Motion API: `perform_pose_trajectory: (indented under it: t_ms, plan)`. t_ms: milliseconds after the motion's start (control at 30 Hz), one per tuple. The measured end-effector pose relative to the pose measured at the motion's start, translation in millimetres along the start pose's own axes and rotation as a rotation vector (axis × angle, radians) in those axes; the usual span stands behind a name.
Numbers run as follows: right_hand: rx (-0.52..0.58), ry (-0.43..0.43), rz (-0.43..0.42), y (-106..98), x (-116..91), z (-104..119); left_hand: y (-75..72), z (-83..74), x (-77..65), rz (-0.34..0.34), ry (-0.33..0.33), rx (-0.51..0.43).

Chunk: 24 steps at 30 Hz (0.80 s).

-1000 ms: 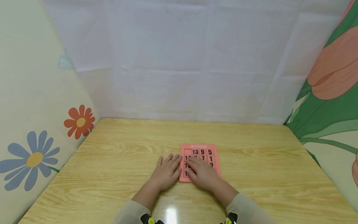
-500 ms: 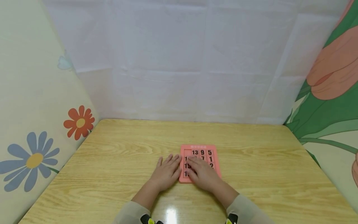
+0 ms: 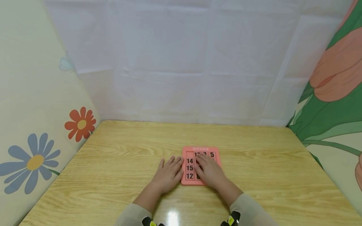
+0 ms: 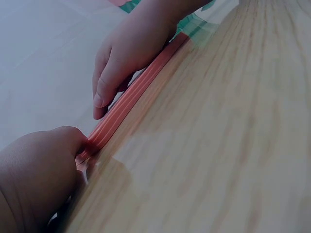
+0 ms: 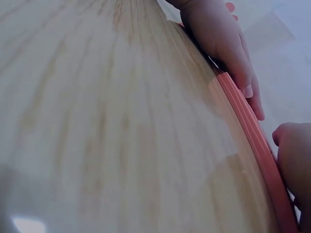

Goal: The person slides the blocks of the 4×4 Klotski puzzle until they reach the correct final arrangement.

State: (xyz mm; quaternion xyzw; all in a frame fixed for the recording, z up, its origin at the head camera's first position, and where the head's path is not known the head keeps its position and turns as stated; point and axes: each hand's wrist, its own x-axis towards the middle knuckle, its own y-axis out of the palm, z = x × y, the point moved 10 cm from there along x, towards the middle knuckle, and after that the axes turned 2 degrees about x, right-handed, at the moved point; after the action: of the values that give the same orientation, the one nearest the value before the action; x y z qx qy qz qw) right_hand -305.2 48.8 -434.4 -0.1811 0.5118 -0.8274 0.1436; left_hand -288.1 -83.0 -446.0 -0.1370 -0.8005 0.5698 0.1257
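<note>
A pink number sliding puzzle [image 3: 201,148] lies flat on the wooden table, with black numbers on its tiles. Its top left slot has no tile; below it the 14, 15 and 12 tiles show in the left column. My left hand [image 3: 167,175] lies beside the puzzle, fingertips and thumb along its left edge. Over the middle of the puzzle is my right hand [image 3: 210,171], its fingertips at the 13 and 9 tiles in the top row. That hand hides much of the middle and right columns. In the left wrist view, the puzzle's edge [image 4: 131,99] runs between both hands.
The table [image 3: 113,150] extends around the puzzle on all sides. A white cloth [image 3: 169,62] hangs behind its far edge. Flower-printed panels [image 3: 34,94] stand at left and right.
My right hand has shifted right and slightly away from me, uncovering the left column and partly covering the 13 and 9 tiles. The left hand and the puzzle frame stay put.
</note>
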Motion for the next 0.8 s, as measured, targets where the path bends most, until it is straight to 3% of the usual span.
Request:
perform_pose_trajectory:
  t_ms: [800]
  plan:
    - [-0.013,-0.041,0.028,7,8,15,-1.2,-1.0,0.5,0.001,0.001,0.005]
